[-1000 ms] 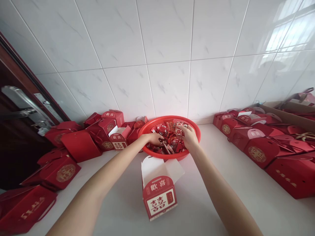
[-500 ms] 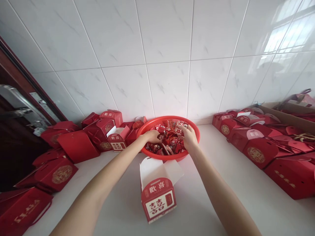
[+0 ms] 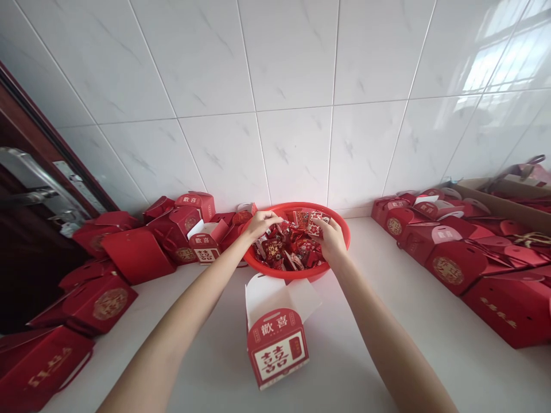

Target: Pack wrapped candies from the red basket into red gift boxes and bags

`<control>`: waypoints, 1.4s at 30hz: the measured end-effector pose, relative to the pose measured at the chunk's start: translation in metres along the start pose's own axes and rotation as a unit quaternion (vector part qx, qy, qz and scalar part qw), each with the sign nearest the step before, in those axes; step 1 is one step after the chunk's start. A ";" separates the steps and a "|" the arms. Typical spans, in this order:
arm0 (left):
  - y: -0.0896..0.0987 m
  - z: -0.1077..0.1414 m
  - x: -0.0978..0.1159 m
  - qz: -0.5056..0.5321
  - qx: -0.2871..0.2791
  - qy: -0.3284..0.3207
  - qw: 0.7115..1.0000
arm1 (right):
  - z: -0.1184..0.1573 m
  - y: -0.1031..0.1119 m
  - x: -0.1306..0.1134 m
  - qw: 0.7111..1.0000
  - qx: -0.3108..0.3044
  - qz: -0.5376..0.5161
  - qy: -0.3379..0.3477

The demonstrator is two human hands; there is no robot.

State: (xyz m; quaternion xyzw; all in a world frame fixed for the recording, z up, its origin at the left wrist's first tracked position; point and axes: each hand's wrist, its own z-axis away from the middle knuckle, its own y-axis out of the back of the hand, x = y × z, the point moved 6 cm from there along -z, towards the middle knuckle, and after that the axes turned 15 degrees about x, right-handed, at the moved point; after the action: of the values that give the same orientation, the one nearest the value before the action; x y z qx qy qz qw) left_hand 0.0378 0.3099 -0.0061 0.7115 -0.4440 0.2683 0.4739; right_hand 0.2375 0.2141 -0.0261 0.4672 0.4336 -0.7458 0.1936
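Observation:
A red plastic basket (image 3: 342,261) holds many red-wrapped candies (image 3: 297,244). My left hand (image 3: 262,225) is over the basket's left rim, its fingers pinched on a small red-wrapped candy. My right hand (image 3: 332,238) is inside the right side, closed on a small red-and-white patterned packet (image 3: 317,223). In front of the basket stands an open red-and-white gift box (image 3: 278,347) with Chinese characters, its white inner flaps spread. The inside of this box is mostly hidden by its front panel.
Red gift boxes (image 3: 99,304) stand along the left side of the white tabletop (image 3: 206,367). Rows of similar boxes (image 3: 456,264) fill the right, beside a cardboard carton (image 3: 477,186). A tiled wall (image 3: 297,155) rises behind; a door handle (image 3: 34,183) is at left.
My left hand has risen from among the candies and moved up and left to the rim, pinching one candy. The right hand stays in nearly the same place with the packet.

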 end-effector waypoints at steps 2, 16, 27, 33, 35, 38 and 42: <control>-0.002 0.000 -0.001 0.064 -0.023 0.021 0.997 | 0.000 0.000 0.000 1.000 0.000 0.001 -0.001; -0.008 0.002 -0.003 0.141 -0.063 0.032 0.988 | 0.005 -0.003 -0.001 0.999 -0.011 0.015 -0.030; -0.014 0.013 -0.004 0.065 -0.127 0.134 0.981 | 0.017 -0.012 0.001 0.989 -0.117 0.091 -0.022; -0.017 0.018 -0.001 0.054 -0.163 0.122 0.978 | 0.016 -0.012 0.003 0.987 -0.132 0.087 -0.030; -0.018 0.018 0.000 0.041 -0.172 0.101 0.979 | 0.013 -0.012 0.004 0.988 -0.130 0.071 -0.032; -0.018 0.018 0.004 0.056 -0.184 0.077 0.978 | 0.009 -0.011 0.005 0.992 -0.113 0.044 -0.035; -0.018 0.020 0.008 0.096 -0.207 0.065 0.971 | 0.005 -0.010 0.007 0.994 -0.104 0.015 -0.037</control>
State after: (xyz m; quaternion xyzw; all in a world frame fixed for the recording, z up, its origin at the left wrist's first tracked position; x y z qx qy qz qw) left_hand 0.0564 0.2912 -0.0159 0.5332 -0.5239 0.2605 0.6111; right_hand 0.2247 0.2163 -0.0273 0.4231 0.4939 -0.7106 0.2686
